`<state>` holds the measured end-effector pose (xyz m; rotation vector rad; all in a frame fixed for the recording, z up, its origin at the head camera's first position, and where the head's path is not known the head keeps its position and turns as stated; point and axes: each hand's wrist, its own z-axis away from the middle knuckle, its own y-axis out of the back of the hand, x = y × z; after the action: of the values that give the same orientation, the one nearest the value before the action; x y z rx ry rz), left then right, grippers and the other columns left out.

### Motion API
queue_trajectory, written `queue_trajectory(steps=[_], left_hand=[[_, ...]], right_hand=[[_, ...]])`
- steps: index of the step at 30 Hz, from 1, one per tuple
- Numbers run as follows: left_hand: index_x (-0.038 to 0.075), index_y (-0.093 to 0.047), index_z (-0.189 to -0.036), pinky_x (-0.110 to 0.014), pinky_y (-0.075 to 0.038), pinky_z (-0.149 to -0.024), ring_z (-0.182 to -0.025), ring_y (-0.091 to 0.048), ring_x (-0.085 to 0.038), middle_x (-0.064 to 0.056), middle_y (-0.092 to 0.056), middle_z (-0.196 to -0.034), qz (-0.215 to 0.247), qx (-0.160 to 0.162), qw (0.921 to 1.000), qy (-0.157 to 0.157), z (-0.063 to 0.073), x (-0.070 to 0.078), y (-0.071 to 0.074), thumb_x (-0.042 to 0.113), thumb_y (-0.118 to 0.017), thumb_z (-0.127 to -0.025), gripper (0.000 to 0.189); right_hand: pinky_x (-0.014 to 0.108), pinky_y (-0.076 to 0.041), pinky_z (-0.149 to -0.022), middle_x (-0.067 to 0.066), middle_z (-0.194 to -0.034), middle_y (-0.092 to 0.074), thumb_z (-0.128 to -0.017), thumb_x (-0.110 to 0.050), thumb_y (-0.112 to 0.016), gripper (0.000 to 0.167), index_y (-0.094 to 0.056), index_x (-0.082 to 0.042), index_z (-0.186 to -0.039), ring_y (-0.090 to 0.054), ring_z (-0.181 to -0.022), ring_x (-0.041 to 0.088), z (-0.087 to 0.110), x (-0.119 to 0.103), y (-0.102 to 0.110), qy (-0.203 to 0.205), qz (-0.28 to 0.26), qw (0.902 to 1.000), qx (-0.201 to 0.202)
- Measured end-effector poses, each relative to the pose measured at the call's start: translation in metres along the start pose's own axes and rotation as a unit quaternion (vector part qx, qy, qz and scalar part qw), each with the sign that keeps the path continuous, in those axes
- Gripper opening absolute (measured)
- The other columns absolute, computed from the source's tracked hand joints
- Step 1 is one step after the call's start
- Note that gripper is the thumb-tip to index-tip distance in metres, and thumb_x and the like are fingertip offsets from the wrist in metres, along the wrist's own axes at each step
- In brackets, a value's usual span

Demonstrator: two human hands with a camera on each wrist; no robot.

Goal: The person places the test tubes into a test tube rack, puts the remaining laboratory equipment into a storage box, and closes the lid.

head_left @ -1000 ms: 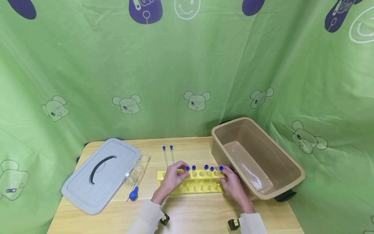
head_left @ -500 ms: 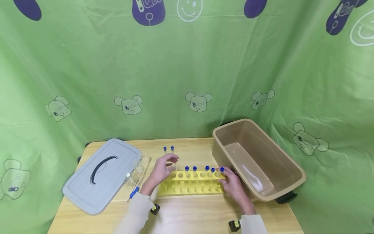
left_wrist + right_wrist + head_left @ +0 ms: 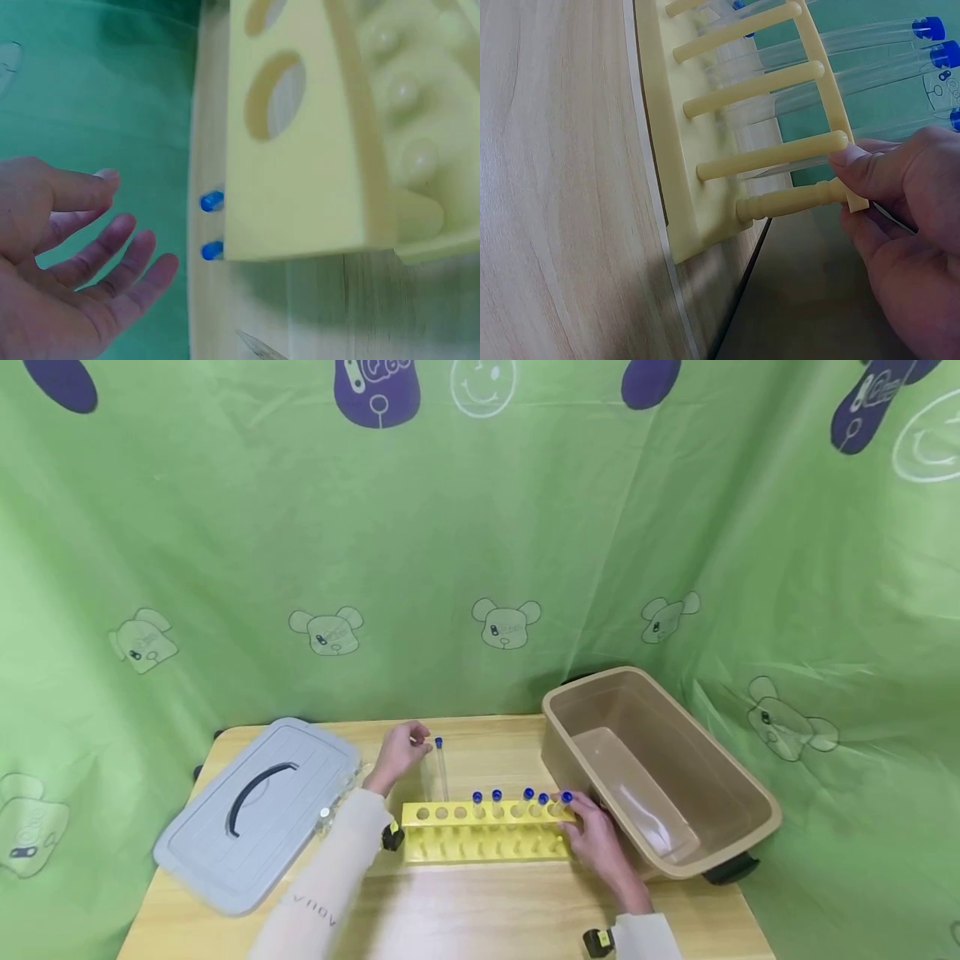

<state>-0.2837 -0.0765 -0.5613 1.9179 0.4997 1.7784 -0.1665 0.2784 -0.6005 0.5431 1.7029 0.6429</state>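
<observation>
A yellow test tube rack [image 3: 432, 820] stands on the wooden table, with several blue-capped test tubes [image 3: 477, 798] upright in its middle and right holes. My right hand [image 3: 597, 835] holds the rack's right end; in the right wrist view, thumb and fingers pinch the top board [image 3: 826, 88]. Behind the rack, two more capped tubes lie on the table, the right one [image 3: 442, 768] plainly seen. By the left one's top is my left hand [image 3: 401, 755], which hides that cap in the head view. The left wrist view shows its fingers spread around nothing, apart from two blue caps [image 3: 212, 201].
A grey lid [image 3: 202, 835] with a black handle lies at the left. Small glassware [image 3: 325, 817] beside it is partly covered by my left sleeve. At the right stands a brown bin [image 3: 555, 739], close to my right hand. A green curtain [image 3: 420, 543] hangs behind the table.
My left hand has left the tube in the rack's middle and moved left and back to the lying tubes. The right hand has stayed on the rack's right end.
</observation>
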Motion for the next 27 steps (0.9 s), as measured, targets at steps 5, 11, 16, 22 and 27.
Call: queue_trajectory(steps=[5, 11, 16, 22, 27], left_hand=[[-0.005, -0.066, -0.109, -0.038, -0.057, -0.076, -0.086, -0.062, -0.026, -0.015, -0.067, -0.097, -0.044, -0.032, 0.9962, 0.068, -0.01, -0.003, -0.006, 0.004, -0.076, -0.09, 0.024], [-0.001, -0.061, -0.084, -0.032, -0.05, -0.062, -0.066, -0.051, -0.018, -0.005, -0.056, -0.076, -0.096, -0.041, 0.9865, 0.126, -0.018, -0.009, -0.013, 0.007, -0.08, -0.088, 0.02], [-0.004, -0.061, -0.087, -0.035, -0.055, -0.063, -0.064, -0.052, -0.021, -0.008, -0.056, -0.072, -0.125, -0.05, 0.977, 0.165, -0.019, -0.011, -0.018, 0.012, -0.082, -0.086, 0.026], [-0.009, -0.069, -0.102, -0.047, -0.061, -0.081, -0.09, -0.067, -0.037, -0.023, -0.068, -0.098, -0.162, -0.059, 0.9679, 0.183, -0.021, -0.016, -0.021, 0.014, -0.085, -0.08, 0.035], [-0.01, -0.068, -0.104, -0.048, -0.06, -0.08, -0.093, -0.065, -0.04, -0.026, -0.067, -0.101, -0.151, -0.054, 0.9659, 0.203, -0.025, -0.022, -0.027, 0.014, -0.084, -0.079, 0.038]], right_hand=[[0.049, -0.046, -0.108, 0.018, -0.135, -0.062, -0.08, 0.013, -0.077, 0.047, -0.069, 0.0, -0.124, -0.058, -0.126, 0.042, 0.001, 0.002, 0.001, -0.007, -0.002, 1.0, 0.0], [0.049, -0.045, -0.109, 0.018, -0.135, -0.062, -0.08, 0.014, -0.077, 0.047, -0.069, 0.001, -0.124, -0.058, -0.127, 0.041, 0.0, 0.001, 0.001, -0.01, -0.013, 0.9999, -0.002], [0.047, -0.048, -0.107, 0.016, -0.134, -0.063, -0.079, 0.017, -0.075, 0.047, -0.069, 0.001, -0.123, -0.058, -0.127, 0.04, 0.001, 0.0, 0.0, -0.012, -0.029, 0.9995, -0.004], [0.044, -0.05, -0.105, 0.015, -0.131, -0.065, -0.078, 0.017, -0.076, 0.046, -0.07, 0.001, -0.121, -0.059, -0.125, 0.039, 0.002, -0.002, 0.0, -0.004, -0.034, 0.9994, 0.0], [0.042, -0.052, -0.103, 0.012, -0.129, -0.066, -0.078, 0.017, -0.076, 0.046, -0.071, 0.0, -0.12, -0.061, -0.123, 0.037, 0.002, -0.004, 0.003, -0.009, -0.042, 0.9991, 0.005]])
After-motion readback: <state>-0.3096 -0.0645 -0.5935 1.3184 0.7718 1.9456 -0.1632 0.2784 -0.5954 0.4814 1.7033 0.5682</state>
